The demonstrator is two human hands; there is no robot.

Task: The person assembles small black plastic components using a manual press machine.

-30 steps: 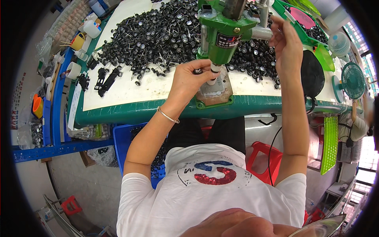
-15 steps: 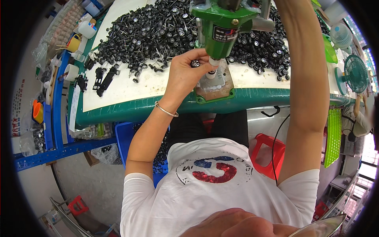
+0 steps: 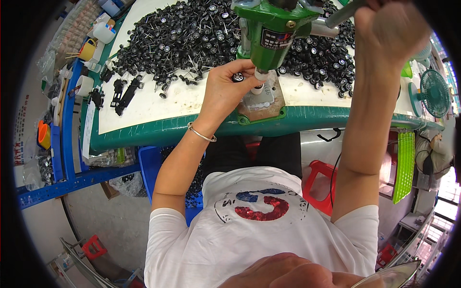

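Observation:
My left hand [image 3: 223, 89] reaches under the green hand press [image 3: 266, 55], its thumb and fingertips pinching a small black toy wheel [image 3: 237, 77] with a silver hub. Those fingertips sit right beside the press's pale ram tip and the white post below it; whatever lies between the two is hidden by my fingers. Up at the right, my right hand [image 3: 396, 33], smeared by motion, is closed around the end of the grey press lever [image 3: 343, 14]. Beneath the ram, the press base plate [image 3: 261, 113] is fixed at the table's near edge.
A large heap of black wheels on axles [image 3: 187, 38] covers the far table [image 3: 192, 103]. Black toy chassis [image 3: 126, 98] lie at the left. Below are a blue bin [image 3: 150, 168] and a red stool [image 3: 319, 177]. A green fan [image 3: 433, 93] stands at the right.
My right hand has come down and toward me, swinging the press lever out to the right. My left hand keeps its place at the press with the wheel.

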